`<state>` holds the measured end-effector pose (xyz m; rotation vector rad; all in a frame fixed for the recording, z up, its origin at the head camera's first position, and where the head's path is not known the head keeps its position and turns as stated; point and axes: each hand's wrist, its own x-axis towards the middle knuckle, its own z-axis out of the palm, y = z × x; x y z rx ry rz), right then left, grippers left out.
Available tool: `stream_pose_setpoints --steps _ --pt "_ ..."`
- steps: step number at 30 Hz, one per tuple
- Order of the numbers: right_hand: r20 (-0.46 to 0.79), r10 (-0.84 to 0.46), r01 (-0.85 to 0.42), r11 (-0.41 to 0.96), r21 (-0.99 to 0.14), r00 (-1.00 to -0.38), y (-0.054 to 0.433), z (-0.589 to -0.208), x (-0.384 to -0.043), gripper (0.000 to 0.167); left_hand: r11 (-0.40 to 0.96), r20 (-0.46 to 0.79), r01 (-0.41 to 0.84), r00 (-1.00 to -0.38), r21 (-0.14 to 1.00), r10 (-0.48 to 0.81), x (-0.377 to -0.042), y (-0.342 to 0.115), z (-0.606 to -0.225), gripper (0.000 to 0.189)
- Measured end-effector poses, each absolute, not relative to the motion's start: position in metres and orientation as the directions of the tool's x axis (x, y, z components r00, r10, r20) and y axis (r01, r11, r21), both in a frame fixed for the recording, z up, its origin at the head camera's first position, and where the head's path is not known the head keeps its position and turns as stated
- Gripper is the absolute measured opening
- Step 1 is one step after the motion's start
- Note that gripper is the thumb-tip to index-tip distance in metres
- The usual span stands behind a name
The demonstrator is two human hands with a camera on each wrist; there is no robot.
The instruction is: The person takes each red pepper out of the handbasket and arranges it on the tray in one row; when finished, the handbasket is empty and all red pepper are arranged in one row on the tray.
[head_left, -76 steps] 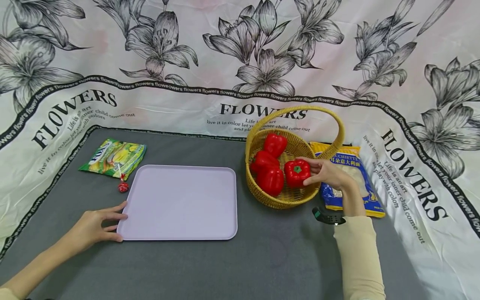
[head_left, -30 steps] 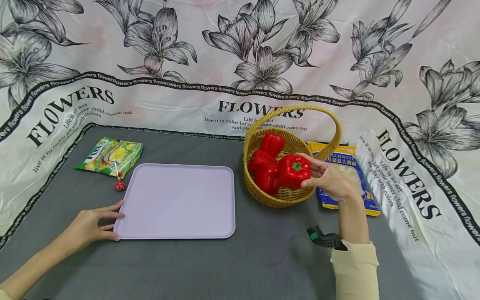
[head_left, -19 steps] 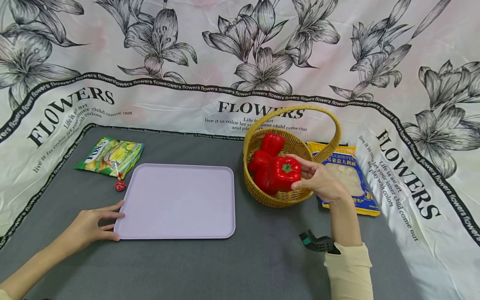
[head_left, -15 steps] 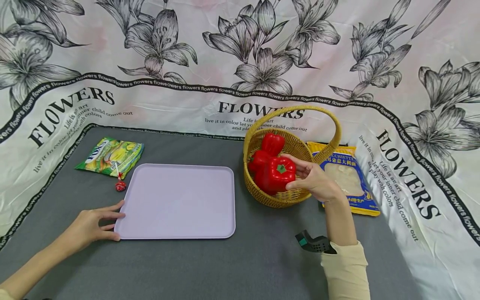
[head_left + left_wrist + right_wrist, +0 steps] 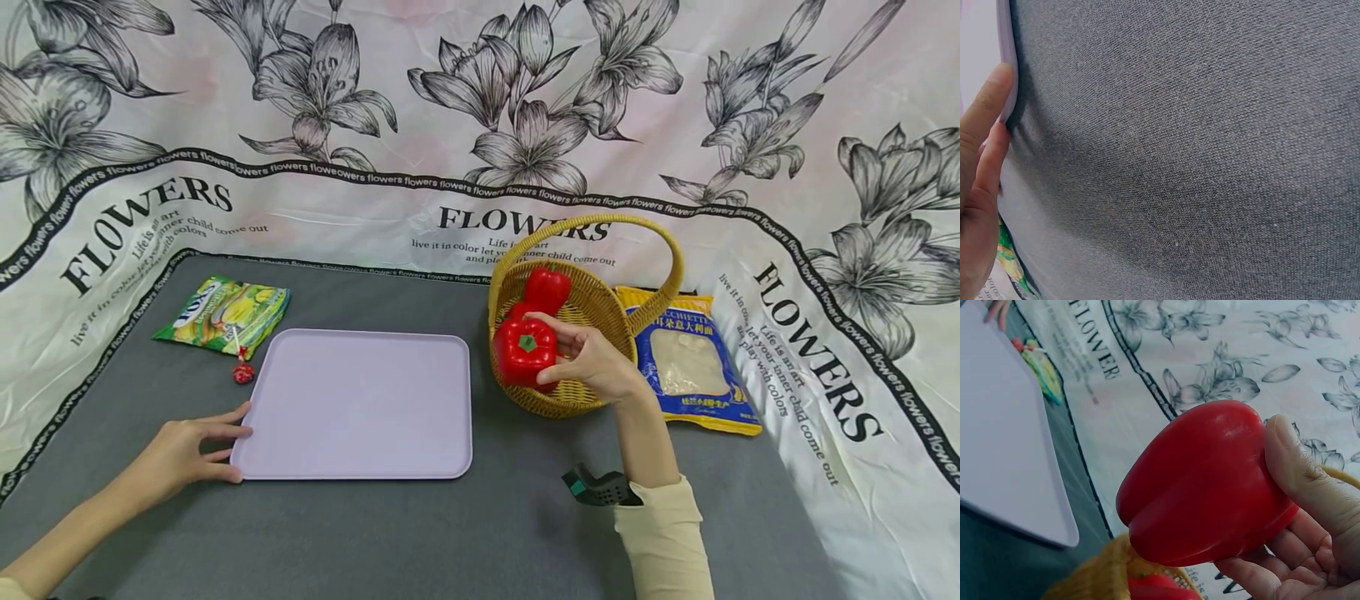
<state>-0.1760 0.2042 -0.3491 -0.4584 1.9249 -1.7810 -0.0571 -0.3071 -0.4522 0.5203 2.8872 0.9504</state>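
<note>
My right hand (image 5: 600, 362) holds a red bell pepper (image 5: 517, 362) between thumb and fingers, over the left side of a yellow wicker basket (image 5: 562, 404). In the right wrist view the pepper (image 5: 1204, 481) appears smooth and glossy, raised above the basket. Another red bell pepper (image 5: 547, 289) lies at the back of the basket, and more red shows partly hidden behind the held one. My left hand (image 5: 176, 454) touches the left edge of a pale lilac tray (image 5: 352, 404), fingers fairly straight; in the left wrist view a fingertip (image 5: 1002, 74) rests on its rim.
A blue and yellow pasta bag (image 5: 690, 362) lies right of the basket. Behind the tray's left side are a green candy bag (image 5: 228, 312) and a red lollipop (image 5: 243, 372). The basket's handle (image 5: 592, 221) arches upright. A floral cloth (image 5: 345, 208) hangs behind the grey tabletop.
My right hand has lifted the red bell pepper from the basket's right side and carried it left, over the other peppers. My left hand stays at the tray's edge.
</note>
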Motion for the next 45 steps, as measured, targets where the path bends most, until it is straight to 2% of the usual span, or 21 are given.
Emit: stream_pose_setpoints --steps 12,21,31,40,45 --pt "-0.071 -0.594 0.032 0.076 -0.997 -0.801 0.167 -0.353 -0.180 0.071 0.725 0.089 0.320 -0.937 0.609 0.338 -0.057 -0.310 -0.455 0.057" --pt "-0.076 -0.630 0.067 0.039 -0.997 -0.773 0.142 -0.363 -0.183 0.069 0.724 0.065 0.300 -0.940 0.621 0.334 -0.058 -0.310 -0.454 0.057" --pt "-0.084 -0.597 0.081 0.032 -0.996 -0.798 0.115 -0.380 -0.187 0.066 0.744 0.058 0.293 -0.944 0.600 0.326 -0.058 -0.309 -0.454 0.056" --pt "-0.192 -0.513 0.173 0.085 -0.981 -0.836 0.091 -0.390 -0.195 0.066 0.764 0.033 0.289 -0.943 0.576 0.332 -0.060 -0.310 -0.451 0.058" --pt "-0.226 -0.502 0.203 0.100 -0.974 -0.835 0.078 -0.399 -0.202 0.066 0.754 0.029 0.284 -0.943 0.593 0.332 -0.059 -0.309 -0.451 0.058"
